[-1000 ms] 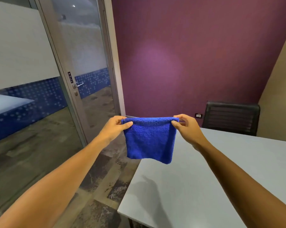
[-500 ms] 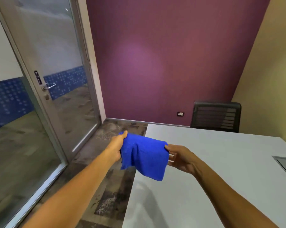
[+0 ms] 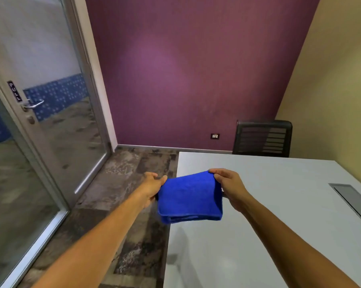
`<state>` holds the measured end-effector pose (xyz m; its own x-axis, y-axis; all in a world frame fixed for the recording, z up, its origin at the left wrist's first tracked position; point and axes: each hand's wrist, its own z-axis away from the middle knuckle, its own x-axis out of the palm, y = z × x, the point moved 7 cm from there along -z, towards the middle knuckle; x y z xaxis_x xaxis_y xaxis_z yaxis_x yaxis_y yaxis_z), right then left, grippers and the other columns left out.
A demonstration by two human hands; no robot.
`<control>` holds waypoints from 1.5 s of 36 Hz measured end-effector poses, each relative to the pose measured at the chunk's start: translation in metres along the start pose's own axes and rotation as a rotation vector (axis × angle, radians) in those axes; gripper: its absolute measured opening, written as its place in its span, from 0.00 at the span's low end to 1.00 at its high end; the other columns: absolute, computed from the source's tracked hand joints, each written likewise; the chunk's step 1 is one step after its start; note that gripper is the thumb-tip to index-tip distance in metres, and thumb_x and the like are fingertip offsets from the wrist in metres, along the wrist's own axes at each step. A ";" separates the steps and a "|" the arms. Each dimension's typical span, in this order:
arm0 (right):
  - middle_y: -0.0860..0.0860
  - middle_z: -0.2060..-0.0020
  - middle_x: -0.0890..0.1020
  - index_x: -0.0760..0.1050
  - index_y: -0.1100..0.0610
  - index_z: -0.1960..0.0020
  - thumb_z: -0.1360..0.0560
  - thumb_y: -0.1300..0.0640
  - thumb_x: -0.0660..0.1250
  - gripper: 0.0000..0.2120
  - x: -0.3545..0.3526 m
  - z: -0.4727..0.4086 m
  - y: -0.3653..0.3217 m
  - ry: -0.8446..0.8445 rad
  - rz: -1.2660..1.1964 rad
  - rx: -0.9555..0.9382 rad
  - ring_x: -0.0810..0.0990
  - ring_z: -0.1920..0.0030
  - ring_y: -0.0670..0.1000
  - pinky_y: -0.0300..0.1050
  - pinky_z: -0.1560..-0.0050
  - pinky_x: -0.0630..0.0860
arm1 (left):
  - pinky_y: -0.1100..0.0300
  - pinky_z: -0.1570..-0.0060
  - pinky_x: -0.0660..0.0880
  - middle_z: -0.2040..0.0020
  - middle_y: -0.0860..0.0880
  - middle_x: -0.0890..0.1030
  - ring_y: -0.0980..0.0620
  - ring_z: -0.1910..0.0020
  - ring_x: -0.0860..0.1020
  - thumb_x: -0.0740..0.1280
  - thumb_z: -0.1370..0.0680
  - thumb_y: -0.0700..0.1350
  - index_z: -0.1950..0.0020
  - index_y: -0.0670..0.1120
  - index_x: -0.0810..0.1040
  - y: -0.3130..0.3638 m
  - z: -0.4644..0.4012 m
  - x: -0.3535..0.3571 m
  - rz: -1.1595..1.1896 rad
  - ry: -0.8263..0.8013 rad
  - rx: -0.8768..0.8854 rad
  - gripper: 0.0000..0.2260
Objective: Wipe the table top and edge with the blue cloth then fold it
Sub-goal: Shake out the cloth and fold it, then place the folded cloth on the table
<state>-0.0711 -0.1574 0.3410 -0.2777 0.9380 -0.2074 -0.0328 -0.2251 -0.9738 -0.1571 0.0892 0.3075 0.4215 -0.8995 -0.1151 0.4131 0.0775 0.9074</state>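
Two hands hold the cloth (image 3: 189, 197) in the air over the desk's left edge, part above the top, part past it over the floor (image 3: 121, 183). It is already doubled: layered hems show along its near edge, which sags a little. Soft, light terry like this should drape and slump wherever it is unsupported, and it is neither slippery nor fragile. The left hand (image 3: 152, 188) pinches the far left corner; the right hand (image 3: 229, 187) pinches the far right corner, fingers curled over the fold. Corners look like the best holds, keeping layers aligned. The desk (image 3: 279, 235) runs right; a chair (image 3: 262, 138) stands at its far edge.
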 end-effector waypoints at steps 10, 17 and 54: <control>0.50 0.32 0.73 0.71 0.48 0.27 0.24 0.66 0.71 0.29 -0.009 -0.018 -0.012 -0.120 0.328 -0.200 0.75 0.38 0.54 0.51 0.41 0.78 | 0.47 0.37 0.76 0.36 0.50 0.77 0.48 0.37 0.76 0.76 0.31 0.33 0.41 0.52 0.81 0.037 -0.010 0.014 -0.070 -0.199 0.358 0.22; 0.51 0.36 0.70 0.67 0.52 0.25 0.24 0.57 0.73 0.30 -0.032 -0.035 -0.014 -0.119 0.647 -0.367 0.69 0.40 0.48 0.44 0.37 0.71 | 0.58 0.42 0.74 0.37 0.55 0.73 0.51 0.39 0.74 0.78 0.31 0.40 0.28 0.52 0.71 0.053 -0.007 0.043 -0.562 -0.223 0.421 0.34; 0.48 0.29 0.69 0.60 0.46 0.22 0.24 0.58 0.73 0.36 -0.115 -0.216 0.097 -0.101 0.230 -0.124 0.76 0.36 0.53 0.55 0.36 0.77 | 0.55 0.32 0.69 0.31 0.49 0.70 0.47 0.30 0.70 0.74 0.26 0.42 0.35 0.48 0.75 0.052 -0.176 0.188 -0.435 0.034 0.422 0.21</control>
<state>0.1652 -0.2307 0.2500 -0.3584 0.8335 -0.4204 0.1581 -0.3896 -0.9073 0.0853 -0.0005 0.2617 0.3147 -0.7957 -0.5176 0.2004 -0.4773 0.8556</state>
